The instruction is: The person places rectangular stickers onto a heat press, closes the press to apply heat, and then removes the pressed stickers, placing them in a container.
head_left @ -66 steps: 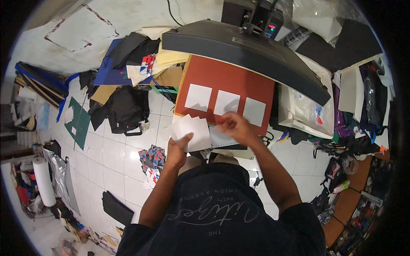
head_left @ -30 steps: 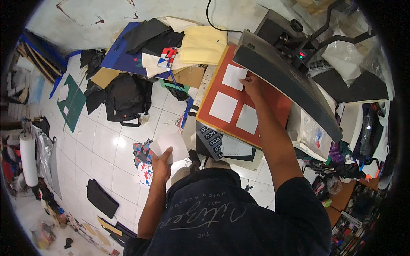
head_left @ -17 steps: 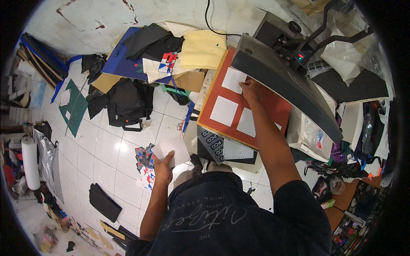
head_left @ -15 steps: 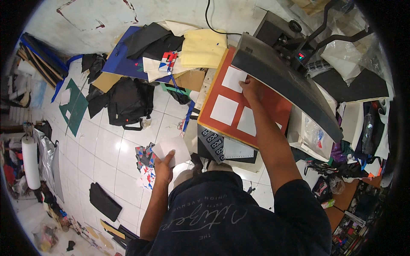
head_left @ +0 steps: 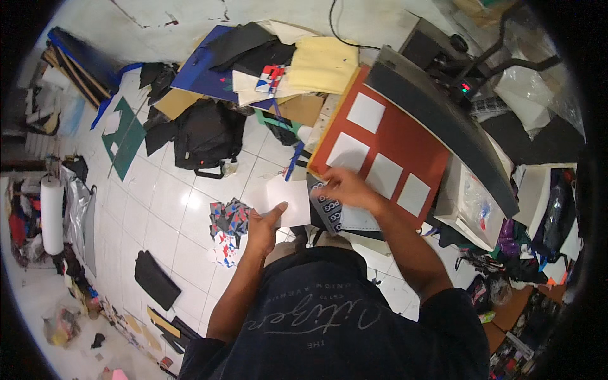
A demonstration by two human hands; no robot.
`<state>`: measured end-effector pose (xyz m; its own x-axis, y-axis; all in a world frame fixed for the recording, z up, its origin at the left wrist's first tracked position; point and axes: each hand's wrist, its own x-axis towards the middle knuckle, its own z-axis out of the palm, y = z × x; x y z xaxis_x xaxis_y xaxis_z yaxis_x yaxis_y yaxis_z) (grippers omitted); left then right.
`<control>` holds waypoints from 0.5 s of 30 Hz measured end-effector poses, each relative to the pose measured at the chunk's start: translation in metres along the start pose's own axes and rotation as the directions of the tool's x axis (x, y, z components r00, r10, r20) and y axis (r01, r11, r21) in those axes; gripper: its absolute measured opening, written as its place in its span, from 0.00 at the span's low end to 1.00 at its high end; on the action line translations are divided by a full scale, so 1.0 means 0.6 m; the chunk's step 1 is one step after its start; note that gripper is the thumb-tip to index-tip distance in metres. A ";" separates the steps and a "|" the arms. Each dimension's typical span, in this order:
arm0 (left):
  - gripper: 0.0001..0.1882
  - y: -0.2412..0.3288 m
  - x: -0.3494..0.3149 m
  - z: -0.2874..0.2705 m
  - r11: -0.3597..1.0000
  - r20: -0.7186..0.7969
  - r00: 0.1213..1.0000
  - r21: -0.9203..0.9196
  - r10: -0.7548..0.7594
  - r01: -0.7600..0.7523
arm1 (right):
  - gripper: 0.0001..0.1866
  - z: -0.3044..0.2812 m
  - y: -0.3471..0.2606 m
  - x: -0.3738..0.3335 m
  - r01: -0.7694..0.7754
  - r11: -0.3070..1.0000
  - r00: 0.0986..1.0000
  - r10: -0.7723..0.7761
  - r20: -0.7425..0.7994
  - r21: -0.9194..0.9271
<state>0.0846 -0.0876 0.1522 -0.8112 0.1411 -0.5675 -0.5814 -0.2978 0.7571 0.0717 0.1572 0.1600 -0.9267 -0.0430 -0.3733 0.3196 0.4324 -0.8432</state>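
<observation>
My left hand (head_left: pixel 268 229) holds white square sheets (head_left: pixel 292 197) in front of my body, thumb on top. Just right of them, my right hand (head_left: pixel 349 188) hovers by the near left edge of the press pad, its fingers bent and apart; no sheet shows in it. On the orange-red pad (head_left: pixel 411 144) of a heat press lie several white squares, among them a far square (head_left: pixel 366 113) and a near right square (head_left: pixel 413 195). The press's dark upper plate (head_left: pixel 443 130) is raised and tilted above the pad's right side.
Small printed pieces (head_left: pixel 229 216) lie piled on the tiled floor, left of my left hand. Beyond are a black backpack (head_left: pixel 209 136), a yellow cloth (head_left: pixel 323 66) and a green mat (head_left: pixel 128 142). A white box (head_left: pixel 472 206) stands right of the press.
My right hand has left the far square on the pad and come back toward the sheets. The left hand has moved slightly right and up with them. The whole view has shifted somewhat.
</observation>
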 end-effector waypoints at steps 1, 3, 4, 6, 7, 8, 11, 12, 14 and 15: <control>0.21 -0.002 0.001 0.010 1.000 0.019 1.000 0.002 0.004 -0.004 | 0.18 0.022 0.007 -0.022 0.014 0.993 0.995 -0.025 0.092 0.113; 0.21 -0.010 0.003 0.028 1.000 0.056 0.998 0.004 0.010 -0.010 | 0.13 0.066 0.040 -0.041 -0.183 0.841 0.981 0.121 0.151 0.509; 0.22 -0.013 0.002 0.033 1.000 0.067 0.998 0.005 0.015 -0.015 | 0.10 0.071 0.046 -0.050 -0.107 0.804 0.993 0.064 0.095 0.584; 0.22 -0.022 0.001 0.028 0.999 0.054 0.998 0.023 0.026 -0.027 | 0.10 0.050 0.056 -0.055 -0.052 0.839 0.998 0.054 0.012 0.541; 0.22 -0.022 0.001 0.027 0.998 0.039 0.998 0.038 0.039 -0.040 | 0.10 0.032 0.061 -0.054 -0.026 0.856 0.998 0.050 -0.033 0.516; 0.22 -0.023 0.001 0.025 0.997 0.022 0.998 0.052 0.053 -0.054 | 0.06 0.000 0.076 -0.050 0.090 0.847 0.994 -0.045 -0.099 0.524; 0.24 -0.030 -0.006 0.016 0.996 -0.039 0.998 0.086 0.040 -0.036 | 0.06 -0.127 0.117 -0.032 0.168 0.861 0.913 0.049 -0.406 0.481; 0.25 -0.031 -0.009 0.011 0.995 -0.061 0.998 0.096 0.030 -0.024 | 0.08 -0.174 0.132 -0.025 0.066 0.877 0.879 0.175 -0.444 0.476; 0.26 -0.040 -0.014 -0.008 0.996 -0.064 0.998 0.092 0.025 -0.020 | 0.13 -0.245 0.226 0.003 0.053 0.936 0.801 0.169 -0.575 0.349; 0.26 -0.042 -0.020 -0.007 0.993 -0.063 0.998 0.115 0.021 -0.013 | 0.13 -0.270 0.280 0.012 -0.001 0.973 0.748 0.153 -0.646 0.230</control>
<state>0.1095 -0.0857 0.1385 -0.8175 0.0750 -0.5710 -0.5739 -0.1890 0.7968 0.0866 0.3754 0.0784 -0.7720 0.6155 -0.1585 0.3572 0.2139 -0.9092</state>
